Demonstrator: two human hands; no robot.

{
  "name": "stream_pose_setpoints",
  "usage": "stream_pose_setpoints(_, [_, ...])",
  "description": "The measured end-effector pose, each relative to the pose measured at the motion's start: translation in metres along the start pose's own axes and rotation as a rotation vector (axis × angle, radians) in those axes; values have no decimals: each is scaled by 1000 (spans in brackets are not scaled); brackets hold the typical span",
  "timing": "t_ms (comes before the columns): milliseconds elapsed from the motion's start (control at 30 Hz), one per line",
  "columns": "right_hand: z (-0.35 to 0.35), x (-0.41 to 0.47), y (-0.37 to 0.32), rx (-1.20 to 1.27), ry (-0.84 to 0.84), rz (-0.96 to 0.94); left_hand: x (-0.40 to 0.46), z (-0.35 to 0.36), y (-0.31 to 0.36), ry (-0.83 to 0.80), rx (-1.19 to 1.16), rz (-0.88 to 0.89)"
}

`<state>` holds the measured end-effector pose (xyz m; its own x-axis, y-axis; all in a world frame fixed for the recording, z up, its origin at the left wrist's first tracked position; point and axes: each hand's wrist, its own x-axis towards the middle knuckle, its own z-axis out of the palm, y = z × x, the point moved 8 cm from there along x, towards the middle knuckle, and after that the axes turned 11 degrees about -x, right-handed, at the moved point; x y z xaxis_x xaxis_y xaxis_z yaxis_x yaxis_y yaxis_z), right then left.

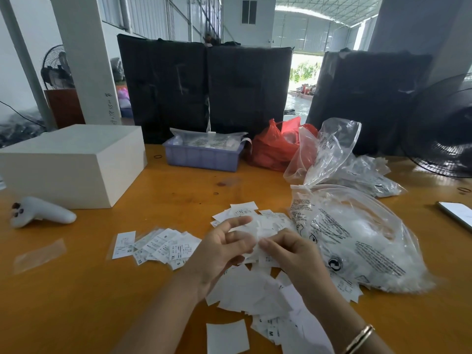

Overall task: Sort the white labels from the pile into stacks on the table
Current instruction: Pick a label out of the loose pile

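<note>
White labels [251, 290] litter the orange table [76, 290]; both hands' grips, left hand [224, 247] and right hand [291, 254], pinch some.

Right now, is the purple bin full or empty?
Full. The purple bin holds clear packets that rise above its rim.

A: Both hands up over the table [76, 290]. Left hand [222, 249] and right hand [291, 254] pinch a bunch of white labels [258, 231] btwn them.

B: Rest of the pile [255, 290]?

A: Loose, under the wrists. Fanned stack [158, 245] to the left, S and XL showing. Clear bag [357, 238] just right.
</note>
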<state>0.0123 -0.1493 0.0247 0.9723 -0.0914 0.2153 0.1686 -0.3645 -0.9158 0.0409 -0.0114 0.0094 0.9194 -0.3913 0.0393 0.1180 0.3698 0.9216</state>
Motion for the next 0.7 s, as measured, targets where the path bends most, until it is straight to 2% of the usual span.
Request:
stream_pose_setpoints(133, [2,0,0,23,-24,-9,2,-7,3,97,42,67])
stream_pose_setpoints(267, [-6,0,10,230,26,84,2,-20,11,228,108,159])
stream_pose_setpoints(433, [-11,3,15,439,55,131,0,-24,17,285,194,216])
stream_pose_setpoints(533, [-12,4,14,455,47,105,0,-24,18,297,204,219])
stream_pose_setpoints(700, [-13,4,15,338,89,95,0,-23,17,284,183,209])
